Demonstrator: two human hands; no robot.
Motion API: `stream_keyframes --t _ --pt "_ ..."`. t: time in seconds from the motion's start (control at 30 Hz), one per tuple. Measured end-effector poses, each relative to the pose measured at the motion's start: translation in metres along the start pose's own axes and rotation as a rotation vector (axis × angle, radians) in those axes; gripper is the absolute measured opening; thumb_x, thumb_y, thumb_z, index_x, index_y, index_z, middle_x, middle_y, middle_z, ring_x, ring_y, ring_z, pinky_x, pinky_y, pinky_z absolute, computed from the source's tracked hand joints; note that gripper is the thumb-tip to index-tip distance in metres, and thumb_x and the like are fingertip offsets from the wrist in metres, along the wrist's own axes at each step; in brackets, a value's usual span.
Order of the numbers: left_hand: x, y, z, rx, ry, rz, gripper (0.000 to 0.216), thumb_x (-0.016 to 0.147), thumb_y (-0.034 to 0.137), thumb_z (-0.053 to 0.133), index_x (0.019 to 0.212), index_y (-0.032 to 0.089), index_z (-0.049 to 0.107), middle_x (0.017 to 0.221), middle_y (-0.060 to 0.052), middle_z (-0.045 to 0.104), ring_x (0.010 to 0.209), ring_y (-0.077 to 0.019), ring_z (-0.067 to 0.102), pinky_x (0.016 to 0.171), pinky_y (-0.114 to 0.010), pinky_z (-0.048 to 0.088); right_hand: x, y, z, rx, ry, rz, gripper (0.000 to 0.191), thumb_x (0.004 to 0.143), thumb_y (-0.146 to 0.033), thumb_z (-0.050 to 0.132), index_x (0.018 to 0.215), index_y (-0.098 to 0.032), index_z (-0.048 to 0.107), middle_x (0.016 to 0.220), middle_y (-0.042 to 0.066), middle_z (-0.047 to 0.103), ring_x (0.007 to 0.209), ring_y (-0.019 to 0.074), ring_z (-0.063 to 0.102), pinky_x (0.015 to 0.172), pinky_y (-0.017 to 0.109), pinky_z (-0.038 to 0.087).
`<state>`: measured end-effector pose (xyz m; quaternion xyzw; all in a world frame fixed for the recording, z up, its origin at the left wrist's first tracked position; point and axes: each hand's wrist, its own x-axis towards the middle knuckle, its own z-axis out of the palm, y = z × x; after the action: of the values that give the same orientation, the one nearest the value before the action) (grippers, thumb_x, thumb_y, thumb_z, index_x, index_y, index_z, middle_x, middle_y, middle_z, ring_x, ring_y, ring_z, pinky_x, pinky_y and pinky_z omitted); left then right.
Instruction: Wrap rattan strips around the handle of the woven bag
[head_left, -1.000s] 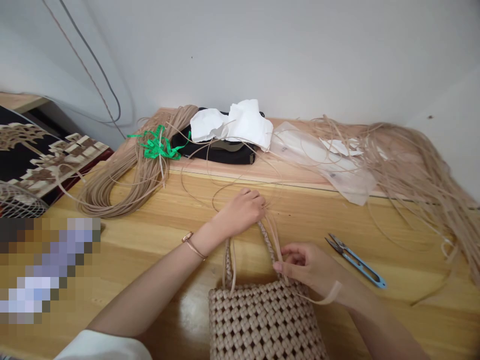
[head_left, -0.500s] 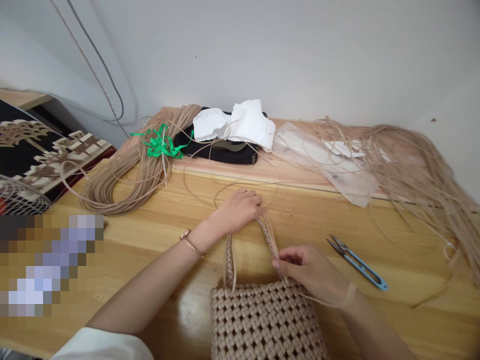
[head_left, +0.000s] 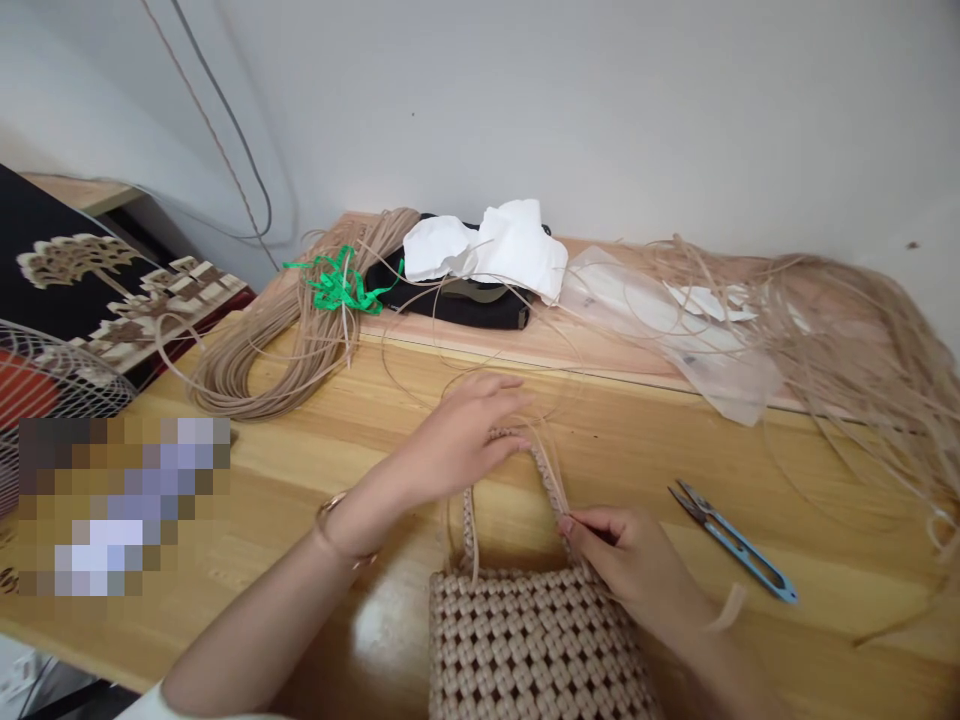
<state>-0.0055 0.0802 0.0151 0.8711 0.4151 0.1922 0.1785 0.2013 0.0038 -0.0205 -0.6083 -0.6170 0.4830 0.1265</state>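
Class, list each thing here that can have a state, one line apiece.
woven bag, lying flat, handle partly braided.
left hand, fingers extended over the handle's top.
right hand, pinching the handle's loose strands.
thread snips, lying untouched on the table.
cord bundle, coiled, tied with green ribbon.
white paper, crumpled.

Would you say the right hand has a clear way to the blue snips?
Probably yes: the snips lie bare on the table just beside the right hand, though it pinches a handle strand.
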Motion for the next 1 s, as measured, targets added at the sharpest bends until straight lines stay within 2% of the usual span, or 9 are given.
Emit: stream_keyframes --t 0.07,0.13,0.23,0.3,0.37,0.47,0.63,0.8,1.0 --pt "-0.025 0.01 -0.015 -0.088 0.117 -0.169 0.041 0.085 0.037 0.053 0.121 0.018 0.052 0.125 -0.009 0.053 0.116 -0.0209 0.048 0.096 -0.035 0.038 -0.001 0.002 0.002 0.002 0.022 -0.011 0.045 0.079 -0.052 0.039 0.051 -0.017 0.042 0.052 -0.001 0.029 0.052 0.0116 0.03 0.049 0.024 0.02" --pt "-0.05 0.018 -0.025 -0.115 0.123 -0.425 0.036 0.086 0.043 0.048 0.109 0.018 0.059 0.103 -0.006 0.064 0.093 -0.0195 0.058 0.078 -0.031 0.044 -0.002 0.003 0.003 0.006 0.044 -0.014 0.046 0.079 -0.053 0.039 0.051 -0.017 0.044 0.051 -0.001 0.032 0.052 0.0119 0.032 0.05 0.024 0.021" --pt "-0.079 0.027 -0.026 -0.099 -0.215 -0.703 0.05 0.086 0.055 0.036 0.07 0.016 0.063 0.061 -0.002 0.061 0.057 -0.016 0.054 0.054 -0.026 0.035 -0.004 0.003 0.003 0.008 0.068 -0.014 0.047 0.079 -0.054 0.038 0.052 -0.016 0.046 0.051 -0.001 0.034 0.053 0.0125 0.035 0.05 0.024 0.023" --pt "-0.092 0.031 -0.019 -0.154 -0.377 -0.744 0.054 0.084 0.058 0.036 0.062 0.016 0.061 0.056 -0.002 0.059 0.054 -0.0153 0.051 0.051 -0.025 0.03 -0.006 0.003 0.003 0.006 0.071 -0.02 0.047 0.08 -0.053 0.037 0.053 -0.016 0.047 0.052 -0.001 0.033 0.053 0.0123 0.034 0.05 0.024 0.023" --pt "-0.099 0.034 -0.008 -0.26 -0.427 -0.751 0.047 0.082 0.055 0.043 0.066 0.016 0.063 0.061 -0.002 0.062 0.059 -0.0159 0.053 0.052 -0.024 0.03 -0.007 0.003 0.003 0.01 0.083 -0.02 0.047 0.081 -0.053 0.038 0.054 -0.016 0.047 0.054 -0.001 0.032 0.054 0.012 0.034 0.05 0.024 0.024" --pt "-0.104 0.037 0.007 -0.416 -0.384 -0.782 0.036 0.076 0.051 0.053 0.078 0.017 0.065 0.073 -0.002 0.066 0.068 -0.0175 0.057 0.058 -0.024 0.036 -0.009 0.003 0.003 0.02 0.096 -0.019 0.047 0.082 -0.054 0.039 0.057 -0.016 0.052 0.053 -0.002 0.033 0.055 0.0123 0.035 0.051 0.024 0.025" --pt "-0.103 0.041 0.023 -0.665 -0.211 -0.857 0.038 0.069 0.05 0.063 0.086 0.016 0.063 0.084 -0.005 0.066 0.077 -0.0188 0.058 0.068 -0.027 0.042 -0.009 0.005 0.003 0.016 0.137 -0.054 0.045 0.082 -0.049 0.043 0.061 -0.016 0.064 0.05 -0.001 0.044 0.051 0.013 0.041 0.048 0.023 0.029" --pt "-0.096 0.041 0.032 -0.948 -0.066 -0.917 0.033 0.068 0.044 0.065 0.078 0.014 0.058 0.077 -0.005 0.062 0.074 -0.0168 0.056 0.07 -0.028 0.043 -0.009 0.009 0.004 0.036 0.175 -0.088 0.042 0.082 -0.046 0.046 0.06 -0.016 0.067 0.05 0.0 0.051 0.049 0.013 0.045 0.047 0.022 0.032" --pt "-0.091 0.041 0.038 -0.942 -0.024 -0.961 0.028 0.068 0.041 0.062 0.069 0.014 0.055 0.066 -0.001 0.055 0.063 -0.0128 0.049 0.062 -0.026 0.037 -0.008 0.014 0.005 -0.04 0.131 -0.066 0.047 0.085 -0.048 0.039 0.064 -0.016 0.066 0.055 0.001 0.052 0.055 0.0146 0.047 0.052 0.023 0.033"
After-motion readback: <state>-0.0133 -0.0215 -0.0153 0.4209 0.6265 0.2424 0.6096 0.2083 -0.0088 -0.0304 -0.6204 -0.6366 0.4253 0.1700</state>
